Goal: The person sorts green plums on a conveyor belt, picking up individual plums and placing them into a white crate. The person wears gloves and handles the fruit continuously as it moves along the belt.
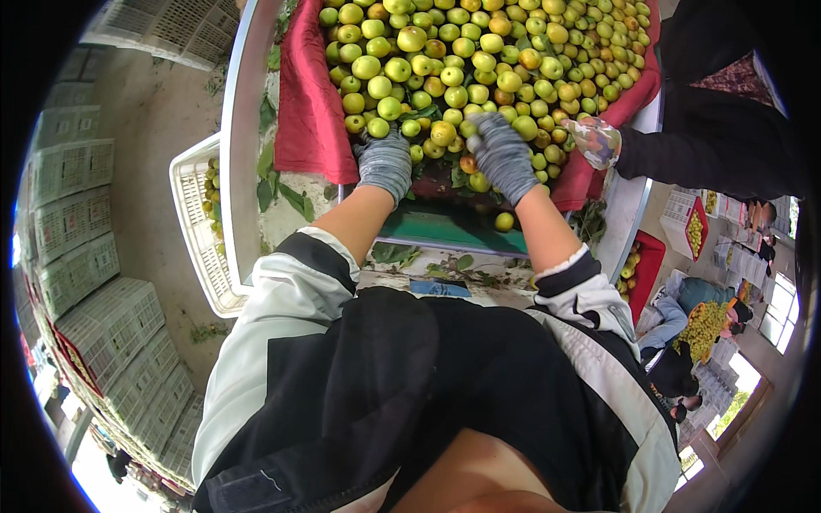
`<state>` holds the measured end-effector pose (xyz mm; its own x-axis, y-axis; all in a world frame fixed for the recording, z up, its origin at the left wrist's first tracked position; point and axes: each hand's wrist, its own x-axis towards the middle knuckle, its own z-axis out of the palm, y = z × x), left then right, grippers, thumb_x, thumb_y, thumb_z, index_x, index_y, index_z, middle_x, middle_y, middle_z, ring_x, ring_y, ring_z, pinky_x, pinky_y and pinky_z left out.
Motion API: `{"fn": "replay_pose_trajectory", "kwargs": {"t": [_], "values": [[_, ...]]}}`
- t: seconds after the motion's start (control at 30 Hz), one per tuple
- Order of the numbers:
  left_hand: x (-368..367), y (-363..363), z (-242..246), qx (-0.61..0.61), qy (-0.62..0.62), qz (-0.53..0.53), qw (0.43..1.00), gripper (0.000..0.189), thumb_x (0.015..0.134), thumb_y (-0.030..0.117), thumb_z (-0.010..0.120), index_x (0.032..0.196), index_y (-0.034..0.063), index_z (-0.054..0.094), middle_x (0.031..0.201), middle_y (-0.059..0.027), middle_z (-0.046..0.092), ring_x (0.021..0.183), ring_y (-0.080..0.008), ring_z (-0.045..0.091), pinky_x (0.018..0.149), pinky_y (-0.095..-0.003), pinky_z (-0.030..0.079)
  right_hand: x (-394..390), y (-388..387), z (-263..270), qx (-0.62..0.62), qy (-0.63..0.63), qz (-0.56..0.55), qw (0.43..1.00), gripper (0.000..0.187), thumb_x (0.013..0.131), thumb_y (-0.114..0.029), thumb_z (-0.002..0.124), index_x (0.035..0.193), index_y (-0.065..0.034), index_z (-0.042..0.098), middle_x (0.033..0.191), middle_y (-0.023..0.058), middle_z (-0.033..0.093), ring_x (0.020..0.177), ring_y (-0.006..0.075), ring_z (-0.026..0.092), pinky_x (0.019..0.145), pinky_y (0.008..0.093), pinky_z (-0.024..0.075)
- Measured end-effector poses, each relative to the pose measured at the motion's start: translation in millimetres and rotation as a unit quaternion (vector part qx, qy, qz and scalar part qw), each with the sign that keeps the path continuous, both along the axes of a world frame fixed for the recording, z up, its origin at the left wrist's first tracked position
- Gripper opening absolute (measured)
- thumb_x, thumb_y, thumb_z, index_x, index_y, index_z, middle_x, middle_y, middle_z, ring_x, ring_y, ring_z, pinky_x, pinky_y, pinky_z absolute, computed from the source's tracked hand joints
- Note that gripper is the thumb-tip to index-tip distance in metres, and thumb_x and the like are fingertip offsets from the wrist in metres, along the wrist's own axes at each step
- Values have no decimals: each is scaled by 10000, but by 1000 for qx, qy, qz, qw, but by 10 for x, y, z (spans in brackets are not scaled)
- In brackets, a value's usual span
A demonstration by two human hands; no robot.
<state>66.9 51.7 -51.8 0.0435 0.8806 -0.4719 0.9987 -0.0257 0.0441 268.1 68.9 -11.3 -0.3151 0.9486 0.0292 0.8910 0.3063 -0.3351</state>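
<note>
A large heap of green and yellow-brown round fruits (462, 70) lies on red cloth (308, 96) in front of me. My left hand (386, 159), in a grey knit glove, is at the heap's near left edge, its fingertips among the fruits; whether it grips one is hidden. To the right, my right hand (503, 154), in a matching glove, reaches into the near edge with fingers over some fruits; its grip cannot be made out. Below and between the wrists is a green surface (442, 224), with a single fruit (504, 222) near my right wrist.
A co-worker's patterned glove (595, 142) touches the right side of the heap. A white crate (192, 256) with fruits stands left of the metal rim (234, 147); a red-lined crate (644, 276) stands right. Loose leaves lie around the frame. Stacked crates (109, 327) stand far left.
</note>
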Motion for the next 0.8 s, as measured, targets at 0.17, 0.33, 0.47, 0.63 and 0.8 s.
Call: {"fn": "replay_pose_trajectory", "kwargs": {"t": [0.17,0.33,0.47,0.63,0.8], "values": [[9,-6,-57,-27,-3,19,999,1052,582,304,891,1463,96,355,1525,-154,277,1349,-436,349,1043,-605,363,-106,763,-60,136,113,-38,984,265,923,-202,598,1159,-96,656,1093,109,684,1003,296,651,905,387,514],[30,-11,-31,7,-24,36,999,1057,562,238,888,1455,96,341,1458,-161,368,1320,-432,374,1016,-586,383,-769,1586,172,-40,-78,-39,995,317,938,-246,573,1228,-136,636,1145,121,675,1073,300,638,960,413,495],[34,-30,-78,7,-12,36,999,938,589,237,862,1404,93,421,1442,-156,371,1303,-422,384,991,-580,398,-1041,1863,14,-26,-172,-23,984,264,913,-115,533,1145,-75,653,1231,173,622,1089,349,643,835,484,550],[-32,-55,-124,9,-62,31,998,756,674,221,761,1360,86,475,1390,-168,423,1275,-412,424,993,-581,408,-1023,2000,-83,-38,-218,39,974,262,896,-137,580,1105,10,636,1196,265,602,1037,359,658,816,449,559],[-66,-48,14,27,-5,-15,1000,1058,546,345,901,1434,114,374,1443,-117,365,1325,-398,371,1044,-576,376,-313,1069,390,40,96,-36,994,312,873,-251,659,1087,-32,599,1094,212,644,936,338,671,799,418,540]]}}
